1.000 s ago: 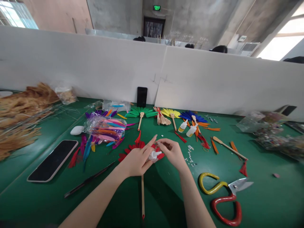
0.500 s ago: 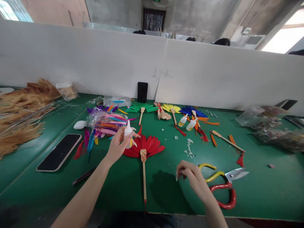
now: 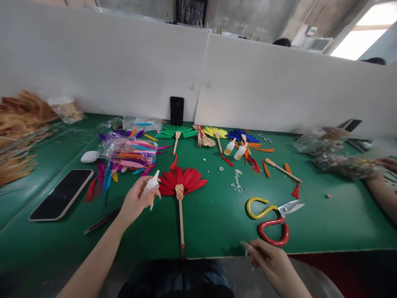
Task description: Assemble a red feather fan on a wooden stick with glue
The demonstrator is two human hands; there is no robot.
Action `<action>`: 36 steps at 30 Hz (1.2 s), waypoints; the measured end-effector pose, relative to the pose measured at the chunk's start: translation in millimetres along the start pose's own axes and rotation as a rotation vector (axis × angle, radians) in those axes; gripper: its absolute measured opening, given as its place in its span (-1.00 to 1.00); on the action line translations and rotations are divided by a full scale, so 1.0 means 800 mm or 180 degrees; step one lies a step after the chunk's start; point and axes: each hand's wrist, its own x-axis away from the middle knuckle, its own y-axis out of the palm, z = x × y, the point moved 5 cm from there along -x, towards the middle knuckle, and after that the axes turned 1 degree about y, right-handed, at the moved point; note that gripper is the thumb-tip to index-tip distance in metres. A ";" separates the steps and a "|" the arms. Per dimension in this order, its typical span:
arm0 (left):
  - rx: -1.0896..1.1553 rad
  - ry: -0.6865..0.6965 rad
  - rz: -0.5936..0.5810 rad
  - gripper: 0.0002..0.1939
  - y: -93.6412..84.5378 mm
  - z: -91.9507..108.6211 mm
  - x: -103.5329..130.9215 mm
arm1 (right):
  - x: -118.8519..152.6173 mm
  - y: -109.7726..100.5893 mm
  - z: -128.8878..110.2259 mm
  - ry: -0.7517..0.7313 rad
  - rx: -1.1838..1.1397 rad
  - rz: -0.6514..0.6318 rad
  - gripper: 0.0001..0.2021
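Observation:
A small white glue bottle (image 3: 151,185), its nozzle tilted up to the right, is held in the closed fingers of my left hand (image 3: 136,201). Just right of that hand lies a red feather fan (image 3: 182,179), with a carved wooden head bearing small white beads and a wooden handle (image 3: 181,225) pointing toward me. My right hand (image 3: 268,258) hovers at the table's front edge, fingers loosely bent and apart, with nothing visible in them. Nearest to it are large scissors (image 3: 283,211) with a yellow and a red grip. Small white beads (image 3: 237,181) lie scattered beyond.
Green, yellow and blue feather fans (image 3: 243,135) lie at the back beside two more glue bottles (image 3: 240,151). Bagged coloured feathers (image 3: 130,151) and a phone (image 3: 61,194) are left. At far right, another person's arm (image 3: 381,192) reaches in by plastic bags (image 3: 333,155).
My left hand has drawn back left and down from the red fan with the glue bottle. My right hand has moved toward the front edge, away from the scissors. The camera view has shifted.

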 end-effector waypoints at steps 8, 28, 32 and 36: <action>0.0039 -0.0004 -0.0174 -0.74 0.008 0.003 0.002 | -0.004 -0.018 -0.005 -0.0227 0.0004 0.0165 -0.71; -0.0521 -0.0032 0.0865 -0.72 -0.051 -0.031 0.063 | -0.064 0.066 -0.068 -0.0533 -0.0280 -0.0107 -0.79; -0.0700 0.0076 0.0795 -0.72 -0.050 -0.030 0.064 | -0.068 0.082 -0.076 -0.0511 -0.0336 -0.0280 -0.78; -0.1001 0.0190 0.0751 -0.73 -0.045 -0.031 0.054 | -0.064 0.093 -0.090 -0.0610 -0.0212 -0.0509 -0.82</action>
